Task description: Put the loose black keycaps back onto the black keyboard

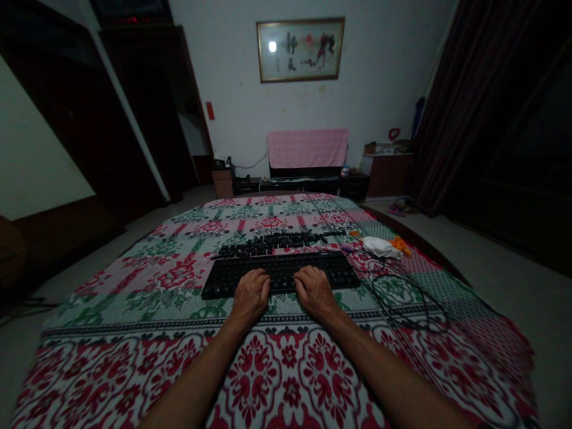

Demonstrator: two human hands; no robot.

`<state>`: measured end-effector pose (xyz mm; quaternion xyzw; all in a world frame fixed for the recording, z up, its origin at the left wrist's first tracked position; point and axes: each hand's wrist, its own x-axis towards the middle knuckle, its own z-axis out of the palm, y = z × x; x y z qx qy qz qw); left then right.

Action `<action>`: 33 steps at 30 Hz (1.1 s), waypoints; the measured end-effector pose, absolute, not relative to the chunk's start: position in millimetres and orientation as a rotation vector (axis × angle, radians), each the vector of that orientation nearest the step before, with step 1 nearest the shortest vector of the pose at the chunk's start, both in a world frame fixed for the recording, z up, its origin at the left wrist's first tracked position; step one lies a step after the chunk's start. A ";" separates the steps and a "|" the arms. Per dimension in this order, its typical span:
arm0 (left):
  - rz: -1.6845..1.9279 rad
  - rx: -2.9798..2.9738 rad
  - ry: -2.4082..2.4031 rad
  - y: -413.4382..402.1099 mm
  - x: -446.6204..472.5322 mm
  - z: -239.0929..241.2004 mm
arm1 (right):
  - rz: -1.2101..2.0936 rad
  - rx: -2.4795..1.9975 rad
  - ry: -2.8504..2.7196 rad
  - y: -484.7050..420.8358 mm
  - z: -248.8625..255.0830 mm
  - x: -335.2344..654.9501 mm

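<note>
A black keyboard [286, 269] lies across the patterned cloth in front of me, its surface dim in the low light. My left hand [252, 289] rests palm down on its near edge, left of the middle, with the thumb toward the centre. On the right of the middle, my right hand [313, 288] lies the same way, fingers slightly bent over the keys. Neither hand visibly lifts anything; the fingertips are partly hidden. Just behind the keyboard, many small loose black keycaps [277, 241] are spread in a rough row.
The floral cloth [263, 357] covers the table. Right of the keyboard lie a black cable [415, 316], a white crumpled bundle [381, 246] and an orange item [401, 245]. Beyond stand a low cabinet and a screen under a pink cloth [308, 149].
</note>
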<state>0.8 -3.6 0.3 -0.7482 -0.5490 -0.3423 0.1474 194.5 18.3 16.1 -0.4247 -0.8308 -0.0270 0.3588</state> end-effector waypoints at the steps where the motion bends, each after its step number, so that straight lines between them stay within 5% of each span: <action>1: -0.982 -2.154 -1.581 -3.9 0.9 0.2 | -0.070 -1.092 -2.140 18.5 16.1 194.4; 33: -0.996 -2.185 -1.553 0.9 -3.1 -5.3 | -0.051 -1.114 -2.139 15.5 14.5 195.7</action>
